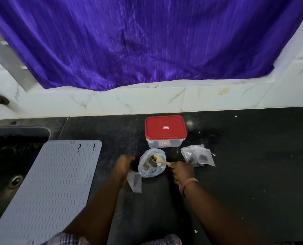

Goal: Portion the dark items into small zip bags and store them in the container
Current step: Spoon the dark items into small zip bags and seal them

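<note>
Mid-portioning, by the look of it. Right hand (182, 171) gripping a wooden spoon (160, 160), bowl dipped into the open supply bag (151, 163) at counter centre. Left hand (123, 165) at 9 o'clock of it, pinching a small zip bag (135, 181). Filled zip bags (198, 155) at 3 o'clock; red-lidded container (165, 132) at 12, closed. Next, probably: lift the scoop, tip into the held bag's mouth.
</note>
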Motion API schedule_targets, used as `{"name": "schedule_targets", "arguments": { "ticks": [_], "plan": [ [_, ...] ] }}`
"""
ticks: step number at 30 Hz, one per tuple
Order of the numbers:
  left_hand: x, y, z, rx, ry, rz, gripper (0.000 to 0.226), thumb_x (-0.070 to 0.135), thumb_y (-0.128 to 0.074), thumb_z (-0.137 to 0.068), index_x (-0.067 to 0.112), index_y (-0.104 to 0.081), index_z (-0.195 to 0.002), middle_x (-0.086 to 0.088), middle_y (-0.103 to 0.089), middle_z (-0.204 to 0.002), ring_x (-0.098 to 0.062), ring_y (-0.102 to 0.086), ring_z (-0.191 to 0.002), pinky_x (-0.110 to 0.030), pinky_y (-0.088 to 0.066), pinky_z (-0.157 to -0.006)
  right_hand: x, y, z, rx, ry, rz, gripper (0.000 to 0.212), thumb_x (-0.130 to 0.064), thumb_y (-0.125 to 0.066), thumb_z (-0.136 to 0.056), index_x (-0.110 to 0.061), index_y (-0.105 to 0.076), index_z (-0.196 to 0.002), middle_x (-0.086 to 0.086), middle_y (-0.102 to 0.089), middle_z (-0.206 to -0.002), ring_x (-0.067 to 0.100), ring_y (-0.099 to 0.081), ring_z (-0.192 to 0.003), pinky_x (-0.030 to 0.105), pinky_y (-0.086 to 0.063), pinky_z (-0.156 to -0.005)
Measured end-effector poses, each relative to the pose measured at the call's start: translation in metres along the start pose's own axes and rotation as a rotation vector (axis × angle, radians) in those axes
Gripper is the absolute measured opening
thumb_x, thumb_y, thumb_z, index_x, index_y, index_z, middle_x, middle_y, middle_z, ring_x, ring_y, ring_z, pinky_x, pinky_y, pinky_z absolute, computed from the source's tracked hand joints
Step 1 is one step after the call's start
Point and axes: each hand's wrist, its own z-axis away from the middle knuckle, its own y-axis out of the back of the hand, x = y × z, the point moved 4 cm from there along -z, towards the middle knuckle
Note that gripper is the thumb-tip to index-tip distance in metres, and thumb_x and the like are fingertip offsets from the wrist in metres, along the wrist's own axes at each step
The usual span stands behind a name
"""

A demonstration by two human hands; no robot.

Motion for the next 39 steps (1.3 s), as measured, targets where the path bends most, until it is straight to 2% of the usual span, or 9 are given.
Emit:
{"name": "schedule_targets", "arguments": {
  "ticks": [5, 9, 11, 15, 20, 24, 27, 32, 39],
  "plan": [
    [0.014, 0.019, 0.007, 0.036, -0.1, 0.091, 0.034, 0.004, -0.036, -0.1, 0.003, -0.069, -0.109, -0.004, -0.066, -0.097, -0.016, -0.06, -0.086, -0.029, -0.047, -0.069, -0.003, 0.0, 0.017, -0.047, 0.007, -0.076, 0.011, -0.01, -0.064, -0.085, -0.007, -0.069, -0.077, 0.0, -0.038, -0.048, 0.011, -0.03, -0.032, 0.02, -0.024, -0.036],
    [0.011, 0.027, -0.005, 0.048, -0.21, -0.035, 0.039, 0.001, -0.038, -0.101, 0.015, -0.071, -0.117, 0.001, -0.066, -0.122, -0.017, -0.06, -0.114, -0.038, -0.048, -0.104, -0.007, -0.006, 0.02, -0.05, 0.042, -0.084, 0.01, -0.01, -0.064, -0.085, -0.007, -0.068, -0.077, 0.0, -0.038, -0.05, 0.011, -0.03, -0.033, 0.02, -0.023, -0.036],
    [0.008, 0.027, -0.006, 0.047, -0.261, -0.056, 0.045, -0.003, -0.037, -0.099, 0.02, -0.071, -0.118, 0.002, -0.065, -0.128, -0.018, -0.057, -0.124, -0.045, -0.043, -0.112, -0.007, -0.004, 0.016, -0.017, 0.09, -0.035, 0.016, -0.01, -0.064, -0.084, -0.01, -0.067, -0.067, 0.001, -0.043, -0.05, 0.013, -0.036, -0.039, 0.024, -0.03, -0.041],
    [0.007, 0.035, -0.003, 0.13, -0.339, -0.166, 0.043, -0.004, -0.042, -0.099, 0.024, -0.067, -0.12, 0.009, -0.06, -0.122, -0.014, -0.057, -0.116, -0.035, -0.048, -0.101, -0.008, 0.003, 0.012, 0.084, 0.228, 0.143, 0.029, -0.01, -0.062, -0.086, -0.023, -0.059, -0.06, -0.005, -0.054, -0.064, 0.01, -0.049, -0.059, 0.03, -0.045, -0.064],
    [-0.022, 0.029, -0.001, 0.424, -0.291, -0.302, 0.038, -0.001, -0.067, -0.087, 0.015, -0.064, -0.122, 0.006, -0.065, -0.102, -0.022, -0.064, -0.107, -0.029, -0.047, -0.09, -0.008, -0.007, 0.018, 0.2, 0.349, 0.228, 0.024, -0.008, -0.055, -0.085, -0.018, -0.076, -0.078, 0.002, -0.07, -0.075, 0.018, -0.061, -0.07, 0.022, -0.043, -0.06],
    [-0.045, 0.013, 0.0, 0.289, -0.207, -0.373, 0.044, -0.004, -0.051, -0.093, 0.017, -0.064, -0.129, -0.007, -0.062, -0.133, -0.023, -0.062, -0.118, -0.039, -0.052, -0.102, -0.005, -0.014, 0.02, 0.244, 0.348, 0.267, 0.025, -0.008, -0.055, -0.085, -0.014, -0.079, -0.09, 0.008, -0.074, -0.087, 0.025, -0.066, -0.083, 0.028, -0.05, -0.075],
    [-0.052, 0.007, 0.001, 0.221, -0.23, -0.401, 0.048, -0.005, -0.047, -0.093, 0.016, -0.062, -0.133, -0.008, -0.06, -0.137, -0.022, -0.061, -0.12, -0.04, -0.05, -0.105, 0.0, -0.008, 0.017, 0.27, 0.259, 0.125, 0.025, -0.005, -0.053, -0.085, -0.011, -0.077, -0.082, 0.011, -0.07, -0.081, 0.026, -0.064, -0.075, 0.026, -0.043, -0.06],
    [-0.056, 0.014, 0.005, 0.36, -0.236, -0.424, 0.032, -0.001, -0.053, -0.095, 0.009, -0.066, -0.122, -0.012, -0.066, -0.125, -0.026, -0.064, -0.114, -0.038, -0.05, -0.102, 0.001, -0.003, 0.021, 0.291, 0.324, 0.197, 0.024, -0.008, -0.055, -0.089, -0.013, -0.077, -0.097, 0.002, -0.064, -0.08, 0.013, -0.055, -0.07, 0.023, -0.038, -0.062],
    [-0.057, 0.029, 0.008, 0.439, -0.126, -0.423, 0.012, 0.015, -0.063, -0.094, 0.011, -0.072, -0.088, -0.007, -0.071, -0.086, -0.021, -0.065, -0.078, -0.031, -0.052, -0.071, 0.001, -0.002, 0.025, 0.302, 0.439, 0.288, 0.02, -0.011, -0.059, -0.086, -0.017, -0.078, -0.088, 0.002, -0.069, -0.081, 0.02, -0.063, -0.081, 0.024, -0.04, -0.071]
  ]
}}
